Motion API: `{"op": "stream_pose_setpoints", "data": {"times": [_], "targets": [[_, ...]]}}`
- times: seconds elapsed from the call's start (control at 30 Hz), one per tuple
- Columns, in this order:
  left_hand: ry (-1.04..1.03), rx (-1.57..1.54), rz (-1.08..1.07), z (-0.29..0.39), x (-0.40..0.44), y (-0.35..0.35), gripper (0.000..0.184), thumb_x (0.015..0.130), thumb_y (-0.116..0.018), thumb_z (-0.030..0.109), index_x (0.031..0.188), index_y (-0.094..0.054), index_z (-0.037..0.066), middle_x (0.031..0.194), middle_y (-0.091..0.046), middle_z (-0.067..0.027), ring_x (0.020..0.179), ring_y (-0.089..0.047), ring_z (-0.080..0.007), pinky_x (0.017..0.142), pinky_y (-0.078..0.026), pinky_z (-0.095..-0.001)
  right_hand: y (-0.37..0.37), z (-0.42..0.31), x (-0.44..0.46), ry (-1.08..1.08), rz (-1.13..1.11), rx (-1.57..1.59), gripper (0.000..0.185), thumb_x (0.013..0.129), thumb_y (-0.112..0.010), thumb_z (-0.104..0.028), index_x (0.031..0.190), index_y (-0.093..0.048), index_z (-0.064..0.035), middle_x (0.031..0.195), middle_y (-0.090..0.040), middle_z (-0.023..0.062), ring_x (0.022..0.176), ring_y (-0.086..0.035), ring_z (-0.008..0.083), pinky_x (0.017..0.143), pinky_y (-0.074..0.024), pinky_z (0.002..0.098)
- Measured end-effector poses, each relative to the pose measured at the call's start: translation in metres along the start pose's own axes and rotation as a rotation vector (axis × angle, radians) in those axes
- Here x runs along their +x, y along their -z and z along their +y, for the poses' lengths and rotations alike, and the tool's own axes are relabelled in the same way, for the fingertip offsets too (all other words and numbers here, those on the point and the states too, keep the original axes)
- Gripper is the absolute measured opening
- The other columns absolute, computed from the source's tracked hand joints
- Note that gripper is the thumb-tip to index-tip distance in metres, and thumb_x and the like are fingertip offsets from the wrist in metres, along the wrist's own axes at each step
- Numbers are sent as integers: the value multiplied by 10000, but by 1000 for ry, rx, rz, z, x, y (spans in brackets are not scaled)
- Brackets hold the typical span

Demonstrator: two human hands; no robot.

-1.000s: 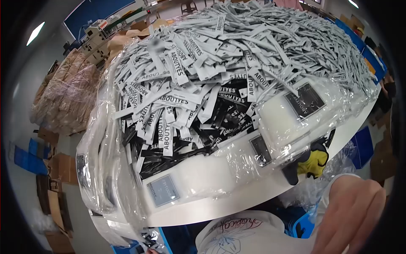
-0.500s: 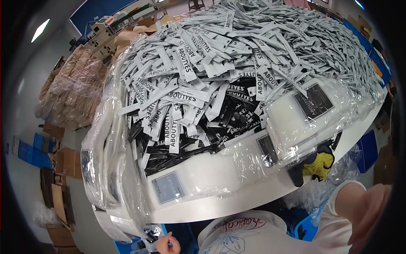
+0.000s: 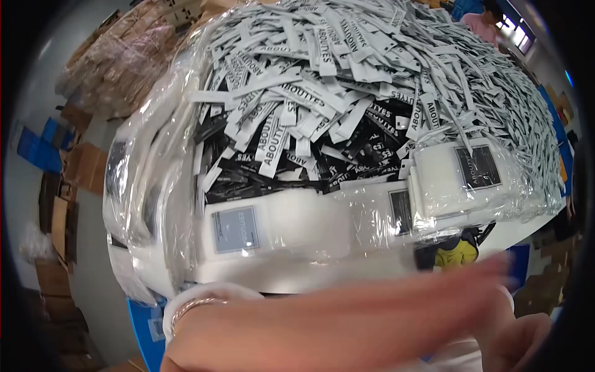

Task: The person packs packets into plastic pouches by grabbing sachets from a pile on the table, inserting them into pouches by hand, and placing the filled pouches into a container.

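Note:
My left hand (image 3: 384, 313) reaches across the bottom of the view, close to the camera and smeared by motion. A bracelet (image 3: 195, 305) circles its wrist at the white cuff. At the lower right, my right hand (image 3: 524, 341) is partly seen, its fingers blurred and bent. I cannot make out anything held in either hand. Beyond them, clear-wrapped white packs (image 3: 297, 223) with labels line the table's near edge. A taller wrapped stack (image 3: 440, 180) sits at right, above a black and yellow glove (image 3: 458, 251).
A large heap of white printed sachets (image 3: 322, 49) covers the table, with black sachets (image 3: 365, 146) among them. More wrapped packs (image 3: 149, 167) line the left edge. Cardboard boxes (image 3: 87, 167) and film-wrapped bundles (image 3: 124, 56) stand at left. A person in pink (image 3: 480, 28) is at the far right.
My left hand has come up from the lower left and swung right across the view. My right hand has lowered slightly. The camera view has shifted and tilted down.

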State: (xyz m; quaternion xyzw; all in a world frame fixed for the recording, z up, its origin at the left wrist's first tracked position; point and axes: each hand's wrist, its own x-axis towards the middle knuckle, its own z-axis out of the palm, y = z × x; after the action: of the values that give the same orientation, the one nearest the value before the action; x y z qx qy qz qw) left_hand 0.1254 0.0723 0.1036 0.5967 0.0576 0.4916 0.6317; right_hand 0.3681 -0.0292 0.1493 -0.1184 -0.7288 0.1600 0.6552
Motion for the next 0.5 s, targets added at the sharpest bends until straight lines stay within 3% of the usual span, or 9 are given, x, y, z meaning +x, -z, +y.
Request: {"op": "stream_pose_setpoints", "data": {"times": [0.1, 0.17, 0.27, 0.43, 0.5], "targets": [[16, -51, -32, -6, 5, -2, 375, 859, -432, 312, 1137, -422, 60, 1091, -337, -181, 1009, -329, -348, 825, -296, -448, -6, -7, -3, -78, 46, -21, 133, 811, -565, -121, 934, -612, -128, 941, -604, -76, 820, -566, 19, 580, -439, 158], [14, -54, -26, -9, 3, -1, 341, 859, -435, 301, 1109, -435, 68, 1045, -337, -163, 961, -325, -326, 794, -287, -430, -2, -18, 11, -202, -63, -123, 133, 826, -542, -143, 933, -618, -118, 937, -611, -57, 818, -564, 19, 589, -443, 160], [9, -56, -8, -14, 2, -1, 292, 858, -440, 284, 1068, -454, 81, 976, -338, -136, 891, -320, -292, 747, -272, -405, -2, -9, 4, -76, 37, -74, 165, 838, -524, -166, 963, -618, -112, 945, -618, -42, 818, -562, 24, 614, -448, 167], [-17, -49, 15, -18, -1, -1, 212, 858, -447, 256, 999, -485, 102, 862, -339, -90, 773, -310, -237, 669, -247, -362, 2, -13, 15, -186, -92, -44, 203, 843, -513, -174, 1000, -612, -92, 964, -621, -39, 829, -560, 38, 680, -454, 181], [-37, -37, 20, -18, -3, 0, 182, 857, -451, 244, 971, -498, 110, 816, -339, -72, 726, -306, -214, 638, -237, -344, 3, -10, 6, -52, 23, -2, 203, 839, -513, -169, 991, -614, -79, 954, -623, -35, 829, -561, 44, 706, -456, 185]]}}
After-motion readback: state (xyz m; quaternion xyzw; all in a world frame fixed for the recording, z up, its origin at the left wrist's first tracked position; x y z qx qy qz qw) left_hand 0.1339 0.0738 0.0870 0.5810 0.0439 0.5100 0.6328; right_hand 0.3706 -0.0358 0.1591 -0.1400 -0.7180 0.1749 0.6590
